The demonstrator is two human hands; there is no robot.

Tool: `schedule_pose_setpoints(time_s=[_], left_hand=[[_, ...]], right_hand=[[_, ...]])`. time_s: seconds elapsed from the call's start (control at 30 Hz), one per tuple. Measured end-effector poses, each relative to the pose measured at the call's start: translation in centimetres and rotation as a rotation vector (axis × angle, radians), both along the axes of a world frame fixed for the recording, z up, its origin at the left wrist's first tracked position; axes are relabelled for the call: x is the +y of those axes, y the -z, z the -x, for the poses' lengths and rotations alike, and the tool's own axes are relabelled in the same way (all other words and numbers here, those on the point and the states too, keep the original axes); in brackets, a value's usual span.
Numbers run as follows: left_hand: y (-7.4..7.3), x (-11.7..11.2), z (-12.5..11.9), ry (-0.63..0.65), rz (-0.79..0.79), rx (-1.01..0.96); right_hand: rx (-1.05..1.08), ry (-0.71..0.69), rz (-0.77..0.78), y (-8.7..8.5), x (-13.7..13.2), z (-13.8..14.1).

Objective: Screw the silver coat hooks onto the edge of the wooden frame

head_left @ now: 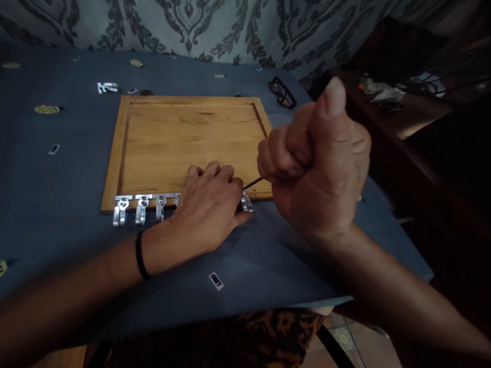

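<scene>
Your right hand (317, 166) is clenched into a fist, thumb up, around a thin dark tool (253, 183). Only its slim shaft shows, slanting down and left from your fist towards the near edge of the wooden board (190, 137). I cannot tell whether the tip touches anything, since your left hand (211, 207) hides it. That hand lies flat, palm down and fingers stretched, grasping nothing and resting on the board's near edge, over part of the row of metal hooks (142, 207). Three hooks and part of a fourth show to its left, and one more (247, 202) peeks out just beside its fingertips.

The board sits on the blue-covered worktop (35, 185). A pair of glasses (283, 93) lies near the board's far right corner, and a loose metal piece (107, 87) lies beyond its far left corner.
</scene>
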State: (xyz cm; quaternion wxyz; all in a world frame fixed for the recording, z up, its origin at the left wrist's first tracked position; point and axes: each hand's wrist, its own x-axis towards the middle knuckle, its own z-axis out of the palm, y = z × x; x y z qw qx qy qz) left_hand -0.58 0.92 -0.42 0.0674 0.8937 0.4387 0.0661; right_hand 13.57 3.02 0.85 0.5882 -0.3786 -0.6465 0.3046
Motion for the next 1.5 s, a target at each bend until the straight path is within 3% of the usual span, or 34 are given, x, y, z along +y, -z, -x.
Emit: schedule_pose_setpoints(time_s=[0.17, 0.27, 0.47, 0.8, 1.0, 1.23, 1.5], left_hand=[[-0.1, 0.0, 0.0, 0.001, 0.011, 0.011], [0.2, 0.0, 0.1, 0.004, -0.022, -0.011], [0.5, 0.0, 0.2, 0.010, -0.034, -0.031], [-0.1, 0.0, 0.0, 0.006, -0.007, 0.000], [0.2, 0.0, 0.0, 0.006, -0.024, -0.002], [0.5, 0.1, 0.0, 0.008, -0.021, -0.017], [0.4, 0.1, -0.1, 0.001, -0.002, -0.009]], right_hand=[[0.120, -0.104, -0.039, -0.4, -0.2, 0.5], [0.202, -0.096, -0.045, -1.1, -0.4, 0.7], [0.234, -0.094, -0.112, -2.6, -0.6, -1.4], [0.160, -0.084, -0.023, -0.2, -0.2, -2.9], [0.252, -0.177, 0.017, -0.8, -0.5, -3.0], [0.301, -0.101, 0.065, -1.9, -1.3, -1.4], [0.309, -0.113, 0.047, -1.7, -1.1, -1.2]])
